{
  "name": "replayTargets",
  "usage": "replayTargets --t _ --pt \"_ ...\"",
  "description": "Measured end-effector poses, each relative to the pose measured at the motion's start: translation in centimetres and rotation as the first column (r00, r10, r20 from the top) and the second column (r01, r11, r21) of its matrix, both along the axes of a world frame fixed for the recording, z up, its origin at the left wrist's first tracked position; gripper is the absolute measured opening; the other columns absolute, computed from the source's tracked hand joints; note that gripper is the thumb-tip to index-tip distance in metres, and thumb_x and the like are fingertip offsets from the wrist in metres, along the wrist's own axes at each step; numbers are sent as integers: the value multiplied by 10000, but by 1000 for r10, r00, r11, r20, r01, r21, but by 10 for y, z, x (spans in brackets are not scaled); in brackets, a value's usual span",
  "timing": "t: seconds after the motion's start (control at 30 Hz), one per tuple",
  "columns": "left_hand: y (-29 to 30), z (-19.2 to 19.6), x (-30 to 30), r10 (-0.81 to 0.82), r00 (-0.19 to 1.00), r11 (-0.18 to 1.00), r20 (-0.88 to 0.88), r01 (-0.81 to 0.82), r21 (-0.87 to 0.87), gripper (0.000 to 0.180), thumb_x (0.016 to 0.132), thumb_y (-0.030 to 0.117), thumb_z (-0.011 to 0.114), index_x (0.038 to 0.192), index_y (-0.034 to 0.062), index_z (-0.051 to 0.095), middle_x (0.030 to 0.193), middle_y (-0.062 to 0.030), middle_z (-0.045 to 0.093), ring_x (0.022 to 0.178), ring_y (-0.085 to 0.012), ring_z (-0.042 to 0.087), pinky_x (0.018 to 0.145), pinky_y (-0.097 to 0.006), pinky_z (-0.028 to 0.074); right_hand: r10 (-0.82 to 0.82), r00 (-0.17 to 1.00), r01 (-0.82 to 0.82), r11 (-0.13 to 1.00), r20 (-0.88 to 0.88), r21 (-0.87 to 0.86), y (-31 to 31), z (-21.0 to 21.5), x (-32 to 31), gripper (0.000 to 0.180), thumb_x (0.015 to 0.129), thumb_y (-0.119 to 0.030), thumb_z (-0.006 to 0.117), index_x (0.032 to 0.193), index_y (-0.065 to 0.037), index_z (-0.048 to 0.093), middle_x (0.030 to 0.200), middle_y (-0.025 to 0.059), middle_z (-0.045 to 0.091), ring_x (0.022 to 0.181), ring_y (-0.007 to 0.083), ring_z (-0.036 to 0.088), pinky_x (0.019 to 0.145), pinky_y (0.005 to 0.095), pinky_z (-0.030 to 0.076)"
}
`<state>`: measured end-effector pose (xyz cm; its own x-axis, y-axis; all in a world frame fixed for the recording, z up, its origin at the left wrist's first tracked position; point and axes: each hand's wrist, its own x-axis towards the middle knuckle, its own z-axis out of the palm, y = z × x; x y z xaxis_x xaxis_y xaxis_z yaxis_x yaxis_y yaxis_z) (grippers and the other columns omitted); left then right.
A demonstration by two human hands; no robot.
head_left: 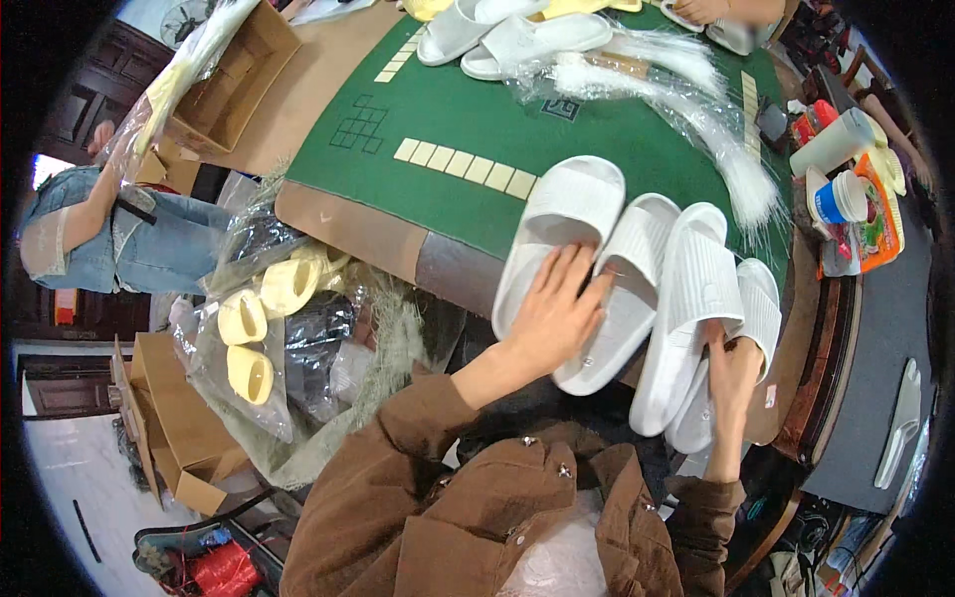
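Note:
Two pairs of pale grey slide sandals are held up side by side over the near edge of the green table. My left hand [557,308] is closed on the left pair, with its fingers in the foot opening of the outer slide [572,204] and its thumb reaching into the neighbouring slide [607,333]. My right hand [731,368] grips the right pair, the larger-looking slide [691,269] and the slide [758,303] partly behind it. Its fingertips are hidden under the straps.
More grey slides [537,42] and a bundle of clear-white strands [676,99] lie on the green tabletop [338,189]. Another person's hand [701,10] is at the far right. Yellow slides [249,378] lie in an open sack at left, near cardboard boxes [189,418]. Cups [841,197] stand at right.

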<state>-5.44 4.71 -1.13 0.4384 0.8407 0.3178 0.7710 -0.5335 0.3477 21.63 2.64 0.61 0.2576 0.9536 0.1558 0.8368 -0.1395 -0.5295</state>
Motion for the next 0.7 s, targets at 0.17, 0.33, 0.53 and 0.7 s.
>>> replayTargets --t 0.17,0.33,0.53,0.7 --pt "24 -6 -52 56 998 990 -36 -51 131 462 856 147 597 1297 46 500 1316 -260 455 1241 -436 452 1071 -532 339 -45 999 44 998 -24 -48 16 -1 -16 475 849 -294 695 739 160 612 604 249 589 541 323 592 569 433 456" --pt "58 -10 -139 212 965 965 -153 -182 190 426 885 194 596 1304 150 533 1314 -181 495 1268 -360 459 1058 -526 352 4 999 -2 998 -37 55 24 -7 -32 493 830 -315 699 673 135 571 539 188 537 489 255 516 520 415 407" --pt "99 -3 -238 406 885 910 -229 -367 195 392 901 146 567 1291 178 570 1304 -187 534 1209 -372 505 989 -463 417 -3 995 1 1000 -100 -23 36 5 -56 500 838 -366 695 714 111 613 650 261 613 594 384 619 588 472 468" --pt "135 -12 -303 590 759 807 -275 -541 238 371 941 183 472 1301 180 563 1296 -251 543 1170 -411 541 952 -477 455 80 977 -91 995 -197 -45 34 3 -54 420 863 -301 683 794 105 602 657 208 602 585 299 583 570 410 456"
